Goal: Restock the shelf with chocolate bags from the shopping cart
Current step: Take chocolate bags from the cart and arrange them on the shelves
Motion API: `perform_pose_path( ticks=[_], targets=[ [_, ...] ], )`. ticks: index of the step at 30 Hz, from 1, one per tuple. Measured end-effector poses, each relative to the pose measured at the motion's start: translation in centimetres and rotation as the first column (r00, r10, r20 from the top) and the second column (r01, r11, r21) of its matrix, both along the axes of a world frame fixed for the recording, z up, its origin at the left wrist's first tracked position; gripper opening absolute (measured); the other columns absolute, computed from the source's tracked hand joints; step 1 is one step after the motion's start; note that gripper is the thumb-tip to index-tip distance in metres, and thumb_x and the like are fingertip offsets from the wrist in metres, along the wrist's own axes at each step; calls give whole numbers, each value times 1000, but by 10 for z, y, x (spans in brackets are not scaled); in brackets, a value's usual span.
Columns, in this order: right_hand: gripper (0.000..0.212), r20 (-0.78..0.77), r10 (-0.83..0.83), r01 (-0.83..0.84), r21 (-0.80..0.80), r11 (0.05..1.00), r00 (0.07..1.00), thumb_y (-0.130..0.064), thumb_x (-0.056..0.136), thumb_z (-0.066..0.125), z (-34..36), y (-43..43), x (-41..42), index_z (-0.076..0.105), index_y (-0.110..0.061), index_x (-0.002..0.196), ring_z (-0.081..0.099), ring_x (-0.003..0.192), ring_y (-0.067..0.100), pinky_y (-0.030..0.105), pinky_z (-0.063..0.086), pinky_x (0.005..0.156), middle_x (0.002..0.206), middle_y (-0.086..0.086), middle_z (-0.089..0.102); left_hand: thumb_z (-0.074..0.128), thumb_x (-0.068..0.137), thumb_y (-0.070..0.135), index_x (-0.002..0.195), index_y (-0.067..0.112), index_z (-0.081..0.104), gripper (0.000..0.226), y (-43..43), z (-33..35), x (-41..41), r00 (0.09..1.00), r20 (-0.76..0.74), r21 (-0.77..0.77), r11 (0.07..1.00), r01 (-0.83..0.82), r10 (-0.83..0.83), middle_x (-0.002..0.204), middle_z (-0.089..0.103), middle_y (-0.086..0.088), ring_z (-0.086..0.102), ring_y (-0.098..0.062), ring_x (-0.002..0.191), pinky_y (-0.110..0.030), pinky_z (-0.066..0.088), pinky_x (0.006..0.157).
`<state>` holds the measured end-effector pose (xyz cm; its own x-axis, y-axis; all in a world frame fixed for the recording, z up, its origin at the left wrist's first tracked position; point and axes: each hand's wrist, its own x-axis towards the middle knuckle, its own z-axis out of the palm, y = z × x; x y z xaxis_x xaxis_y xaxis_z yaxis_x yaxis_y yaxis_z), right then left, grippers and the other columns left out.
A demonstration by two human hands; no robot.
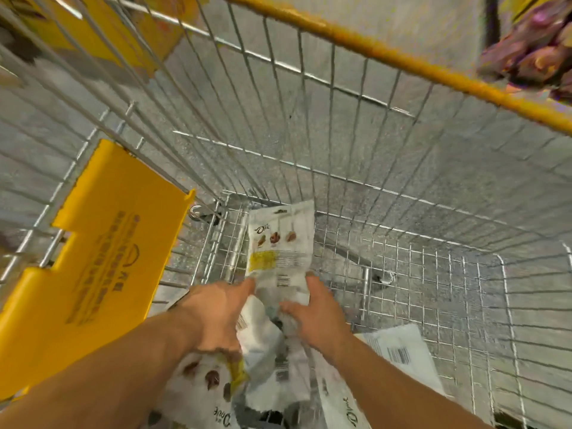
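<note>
Both my arms reach down into a wire shopping cart (356,168). A white chocolate bag (280,243) with a barcode and pictures of chocolates lies on the cart floor, back side up. My left hand (216,314) touches its lower left corner with outstretched fingers. My right hand (312,308) has its thumb and fingers on the bag's lower right edge; whether it pinches the bag I cannot tell. Several more white chocolate bags (272,366) lie heaped under my wrists, and another one (399,351) lies flat to the right.
A yellow plastic child-seat flap (102,258) stands at the cart's left. The cart's yellow rim bar (402,60) crosses the top right. Purple packets (532,54) sit on a shelf at the upper right, yellow boxes (93,29) at the upper left.
</note>
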<state>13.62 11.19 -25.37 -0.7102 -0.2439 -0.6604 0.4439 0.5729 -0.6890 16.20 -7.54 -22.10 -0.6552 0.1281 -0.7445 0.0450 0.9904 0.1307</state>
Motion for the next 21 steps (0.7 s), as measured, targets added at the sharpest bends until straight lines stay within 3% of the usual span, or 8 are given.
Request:
perform_pose_path(
  ticks=[2, 5, 9, 12, 16, 18, 21],
  targets=[
    [38, -47, 9, -9, -4, 1000, 999, -21, 91, 66, 19, 16, -1, 51, -30, 126, 58, 98, 10, 18, 45, 73, 108, -14, 58, 82, 61, 49, 128, 26, 33, 86, 12, 21, -7, 1000, 18, -15, 1000, 25, -25, 94, 61, 3, 63, -23, 88, -30, 49, 70],
    [49, -103, -17, 12, -51, 999, 994, -13, 92, 63, 49, 43, 2, 48, -33, 134, 57, 107, 6, 21, 45, 87, 114, -18, 58, 85, 56, 48, 116, 32, 38, 77, 31, 54, -17, 998, 28, -9, 998, 55, -54, 87, 60, 6, 59, -21, 79, -31, 48, 66],
    [42, -137, -130, 117, -94, 989, 982, -12, 88, 64, 100, 84, 6, 55, -36, 122, 67, 100, 12, 28, 56, 81, 113, -13, 67, 88, 52, 49, 115, 39, 42, 78, 66, 104, -25, 989, 5, 35, 988, 148, -149, 108, 68, 9, 65, -17, 100, -35, 55, 85],
    [42, -216, -178, 150, -138, 979, 960, -13, 84, 66, 141, 117, 9, 58, -35, 118, 67, 100, 11, 37, 56, 90, 109, -15, 69, 89, 55, 45, 114, 36, 49, 72, 99, 153, -32, 973, -58, 31, 974, 223, -221, 110, 68, 10, 64, -18, 104, -35, 53, 88],
    [39, -346, -252, 183, -220, 958, 904, -6, 86, 67, 209, 170, 28, 56, -32, 113, 64, 84, 5, 17, 50, 73, 98, -15, 67, 88, 58, 42, 110, 35, 55, 62, 149, 229, -32, 910, -181, 12, 924, 381, -373, 109, 68, 12, 62, -16, 101, -27, 47, 81],
    [42, -389, -312, 211, -281, 936, 867, -4, 84, 67, 241, 200, 45, 57, -27, 119, 66, 92, 3, 18, 52, 82, 108, -10, 70, 87, 60, 39, 110, 33, 59, 59, 180, 267, -22, 878, -238, 2, 903, 429, -416, 109, 69, 13, 62, -16, 102, -27, 48, 84],
    [48, -431, -390, 243, -358, 902, 814, 0, 85, 63, 291, 245, 79, 58, -24, 127, 67, 108, 12, 36, 53, 97, 118, -5, 71, 87, 60, 36, 103, 33, 59, 51, 228, 318, -3, 827, -311, -15, 872, 489, -468, 99, 69, 14, 64, -16, 96, -27, 50, 81]
  ],
)
